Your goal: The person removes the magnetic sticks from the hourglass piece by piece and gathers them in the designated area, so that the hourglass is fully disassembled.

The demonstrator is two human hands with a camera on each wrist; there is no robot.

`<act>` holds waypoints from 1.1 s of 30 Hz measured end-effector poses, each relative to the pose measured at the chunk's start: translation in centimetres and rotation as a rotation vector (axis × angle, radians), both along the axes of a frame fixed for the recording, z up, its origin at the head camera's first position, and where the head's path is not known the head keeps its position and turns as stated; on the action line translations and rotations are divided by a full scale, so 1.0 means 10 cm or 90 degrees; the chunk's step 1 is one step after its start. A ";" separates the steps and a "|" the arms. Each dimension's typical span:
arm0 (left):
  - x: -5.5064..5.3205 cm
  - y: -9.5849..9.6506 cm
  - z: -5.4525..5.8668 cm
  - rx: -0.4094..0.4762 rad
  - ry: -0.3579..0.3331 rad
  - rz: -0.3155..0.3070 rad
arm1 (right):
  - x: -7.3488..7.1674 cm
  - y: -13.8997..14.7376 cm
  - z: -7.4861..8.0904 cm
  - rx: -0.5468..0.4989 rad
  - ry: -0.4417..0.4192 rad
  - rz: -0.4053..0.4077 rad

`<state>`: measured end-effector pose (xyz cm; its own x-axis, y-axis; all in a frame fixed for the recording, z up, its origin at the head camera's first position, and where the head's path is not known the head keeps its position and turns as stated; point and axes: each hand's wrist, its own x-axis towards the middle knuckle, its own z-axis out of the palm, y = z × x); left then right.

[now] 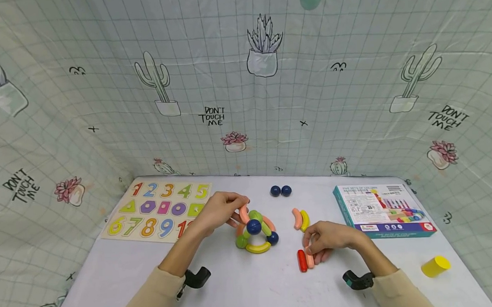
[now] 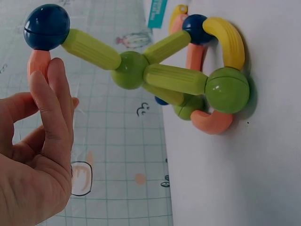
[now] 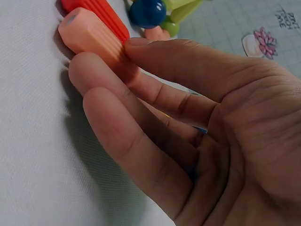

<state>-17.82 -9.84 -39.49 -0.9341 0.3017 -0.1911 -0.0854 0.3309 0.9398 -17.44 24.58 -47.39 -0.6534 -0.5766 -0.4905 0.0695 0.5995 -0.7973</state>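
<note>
My left hand (image 1: 220, 211) pinches a salmon rod (image 2: 39, 64). This rod meets a blue ball (image 2: 47, 27) at the top of a rod-and-ball structure. Light green rods (image 2: 175, 79) link that ball to green balls (image 2: 227, 90) lower down, and a curved yellow rod (image 1: 258, 248) lies along the base on the table. To the right, my right hand (image 1: 329, 238) pinches a straight salmon rod (image 3: 96, 40) between thumb and fingers, low at the tabletop. Right beside it lies a red rod (image 1: 302, 260).
Two dark blue balls (image 1: 275, 191) stand behind the structure. A curved salmon rod (image 1: 297, 218) and a curved yellow rod (image 1: 305, 220) lie beyond my right hand. A number board (image 1: 140, 207) is at left, a toy box (image 1: 382, 211) and yellow cylinder (image 1: 435, 266) at right.
</note>
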 end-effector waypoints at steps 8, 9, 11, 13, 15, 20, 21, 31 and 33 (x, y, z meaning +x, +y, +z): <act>0.00 0.00 -0.02 0.003 0.003 -0.001 | 0.03 -0.01 -0.01 0.005 -0.019 0.002; 0.00 0.00 -0.02 0.005 0.004 -0.001 | 0.03 -0.02 -0.01 0.005 -0.019 0.002; 0.00 0.00 -0.02 0.007 0.006 -0.001 | 0.03 -0.02 -0.01 0.004 -0.023 0.001; -0.01 0.00 -0.03 0.008 0.006 -0.001 | 0.03 -0.01 -0.02 0.003 -0.025 0.001; 0.00 0.00 -0.03 0.007 0.006 -0.001 | 0.03 -0.01 -0.02 0.003 -0.026 0.002; 0.00 0.00 -0.02 0.002 0.007 -0.002 | 0.03 -0.01 0.01 0.003 -0.017 0.008; 0.00 0.00 -0.02 0.002 0.008 -0.003 | 0.02 -0.01 0.02 0.003 -0.008 0.010; -0.02 0.06 -0.02 0.001 0.013 -0.011 | -0.22 -0.34 0.39 -0.141 0.189 -0.058; -0.04 0.07 -0.03 0.002 0.015 -0.010 | -0.25 -0.49 0.48 -0.167 0.232 -0.068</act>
